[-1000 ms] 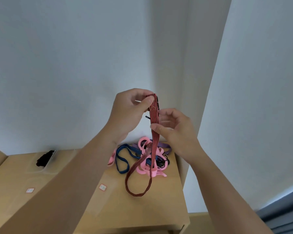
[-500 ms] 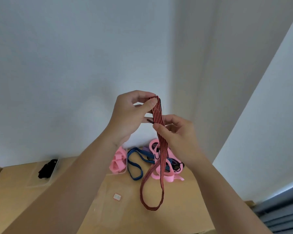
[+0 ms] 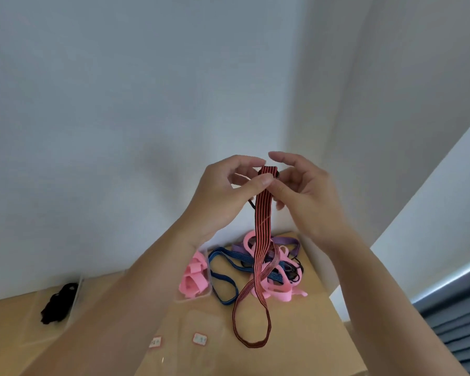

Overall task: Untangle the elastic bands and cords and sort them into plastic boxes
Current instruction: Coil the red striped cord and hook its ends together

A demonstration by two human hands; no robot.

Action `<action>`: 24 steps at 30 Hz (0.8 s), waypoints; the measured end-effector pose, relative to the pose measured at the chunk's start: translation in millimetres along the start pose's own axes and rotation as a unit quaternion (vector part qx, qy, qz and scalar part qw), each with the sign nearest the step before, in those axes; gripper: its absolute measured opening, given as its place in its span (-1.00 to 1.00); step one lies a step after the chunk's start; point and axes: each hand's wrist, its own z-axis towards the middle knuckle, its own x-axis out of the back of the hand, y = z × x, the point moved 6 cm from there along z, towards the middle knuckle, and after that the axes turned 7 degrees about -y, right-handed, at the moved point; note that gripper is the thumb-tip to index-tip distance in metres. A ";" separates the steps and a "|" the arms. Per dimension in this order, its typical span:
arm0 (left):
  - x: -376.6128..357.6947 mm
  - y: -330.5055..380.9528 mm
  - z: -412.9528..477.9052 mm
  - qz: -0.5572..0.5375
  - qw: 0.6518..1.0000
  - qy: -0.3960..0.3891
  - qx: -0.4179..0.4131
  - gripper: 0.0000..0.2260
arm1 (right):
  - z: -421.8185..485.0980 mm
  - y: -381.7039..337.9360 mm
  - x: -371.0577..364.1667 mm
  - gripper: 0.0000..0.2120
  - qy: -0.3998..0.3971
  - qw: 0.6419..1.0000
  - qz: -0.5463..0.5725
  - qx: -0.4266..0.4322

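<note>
A red band with black stripes [image 3: 261, 221] hangs in the air, its long loop [image 3: 251, 318] dangling above the table. My left hand [image 3: 223, 196] pinches its top end between thumb and fingers. My right hand [image 3: 301, 194] sits just to the right, thumb and fingers touching the same top end, where a thin black cord [image 3: 252, 204] also shows. Below lies a tangle of pink [image 3: 280, 290], blue [image 3: 223, 280] and purple bands [image 3: 288, 243]. A clear box [image 3: 194, 280] holds pink bands.
A wooden table [image 3: 304, 337] stands against white walls in a corner. A clear box at the left holds black cords [image 3: 57, 302]. Other clear boxes with small labels [image 3: 200, 338] lie near the front. The table's right edge drops off by a grey slatted surface [image 3: 461, 321].
My right hand has slid up from the band's middle to its top end beside my left hand. The view has shifted, showing more of the table and the boxes.
</note>
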 end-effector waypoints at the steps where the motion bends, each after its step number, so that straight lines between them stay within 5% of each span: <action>1: -1.0 -9.9 0.1 -0.013 1.000 -0.012 0.019 -0.74 | 0.8 3.1 0.2 -0.71 0.015 1.000 0.012 -0.009; 8: -32.3 -60.8 -10.3 -0.180 0.972 -0.111 0.099 -0.88 | -14.2 32.4 13.4 -0.81 0.122 0.987 0.072 -0.070; 13: -42.9 -64.6 -0.8 -0.164 0.976 -0.113 0.093 -0.91 | -21.4 47.5 26.0 -0.83 0.129 0.985 0.075 -0.089; 18: -39.9 -60.3 11.7 -0.105 0.984 -0.081 0.118 -0.86 | -13.1 34.1 38.1 -0.68 0.134 0.976 -0.171 0.028; 21: -37.4 -56.5 17.6 -0.087 0.982 -0.086 0.141 -0.85 | -9.6 34.5 29.9 -0.63 0.085 0.925 -0.352 0.117; 24: -39.7 -58.0 21.4 -0.096 0.977 -0.088 0.170 -0.85 | -7.2 39.6 28.6 -0.72 0.118 0.866 -0.451 0.181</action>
